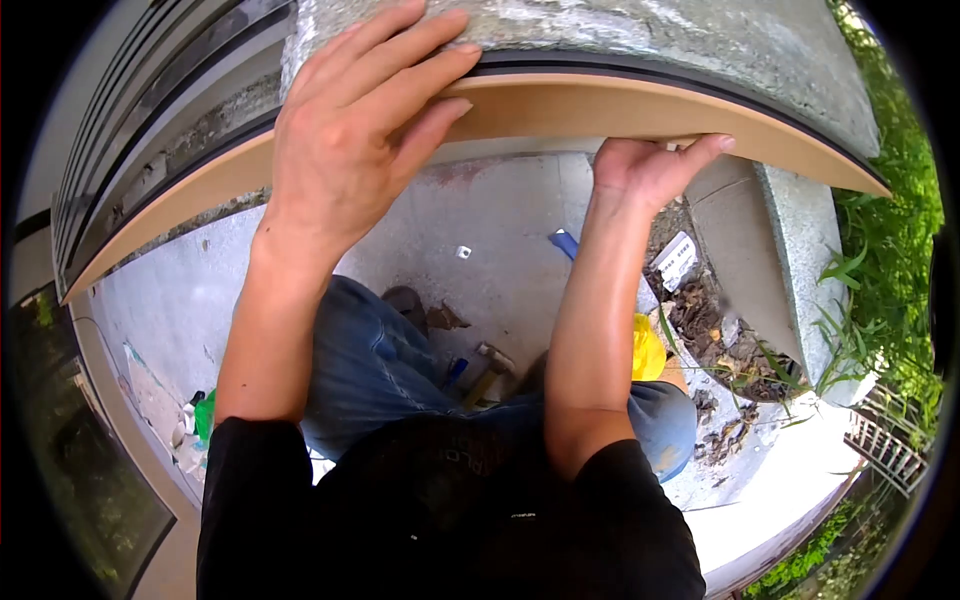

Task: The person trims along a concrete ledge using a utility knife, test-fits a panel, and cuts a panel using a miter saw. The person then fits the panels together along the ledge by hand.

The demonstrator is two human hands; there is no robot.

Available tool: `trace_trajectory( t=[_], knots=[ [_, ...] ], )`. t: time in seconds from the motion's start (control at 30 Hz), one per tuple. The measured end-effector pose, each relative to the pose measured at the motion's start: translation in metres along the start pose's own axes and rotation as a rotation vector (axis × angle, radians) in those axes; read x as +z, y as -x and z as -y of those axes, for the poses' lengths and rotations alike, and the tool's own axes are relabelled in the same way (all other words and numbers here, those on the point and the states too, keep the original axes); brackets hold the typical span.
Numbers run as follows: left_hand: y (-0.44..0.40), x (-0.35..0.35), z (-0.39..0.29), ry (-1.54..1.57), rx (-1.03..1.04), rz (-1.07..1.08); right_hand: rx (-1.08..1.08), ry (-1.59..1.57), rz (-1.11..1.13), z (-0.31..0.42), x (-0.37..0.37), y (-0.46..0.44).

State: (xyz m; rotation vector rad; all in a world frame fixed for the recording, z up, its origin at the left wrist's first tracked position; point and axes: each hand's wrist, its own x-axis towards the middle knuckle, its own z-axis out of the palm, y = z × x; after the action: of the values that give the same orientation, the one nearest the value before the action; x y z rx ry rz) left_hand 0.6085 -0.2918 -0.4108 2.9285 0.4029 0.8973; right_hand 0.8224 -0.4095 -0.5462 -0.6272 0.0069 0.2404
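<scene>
A long tan board (560,105) with a black edge strip runs across the upper part of the view, looking bowed through the wide lens. It lies along the front of a rough concrete ledge (640,30). My left hand (350,120) grips the board from above, its fingers reaching over the black edge and its thumb in front of the tan face. From below, my right hand (650,170) holds the lower edge, thumb along the front. The other right fingers are hidden behind the board.
Below lies a grey concrete floor (480,220) with a small white square piece (463,252) and a blue object (564,243). Tools lie partly hidden between my knees. At right are a yellow bag (647,350), dry leaves (705,325), a concrete block (805,260) and green plants (890,250).
</scene>
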Motion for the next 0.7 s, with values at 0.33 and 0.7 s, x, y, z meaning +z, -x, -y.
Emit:
trace_trajectory(
  t=[0.33,0.7],
  knots=[
    [-0.01,-0.008,-0.015,-0.004,-0.04,0.073,0.02,-0.208,-0.162,-0.006,-0.006,-0.003],
    [-0.006,-0.006,-0.012,-0.077,-0.004,0.142,-0.01,-0.2,-0.219,-0.006,-0.004,-0.002]
  ],
)
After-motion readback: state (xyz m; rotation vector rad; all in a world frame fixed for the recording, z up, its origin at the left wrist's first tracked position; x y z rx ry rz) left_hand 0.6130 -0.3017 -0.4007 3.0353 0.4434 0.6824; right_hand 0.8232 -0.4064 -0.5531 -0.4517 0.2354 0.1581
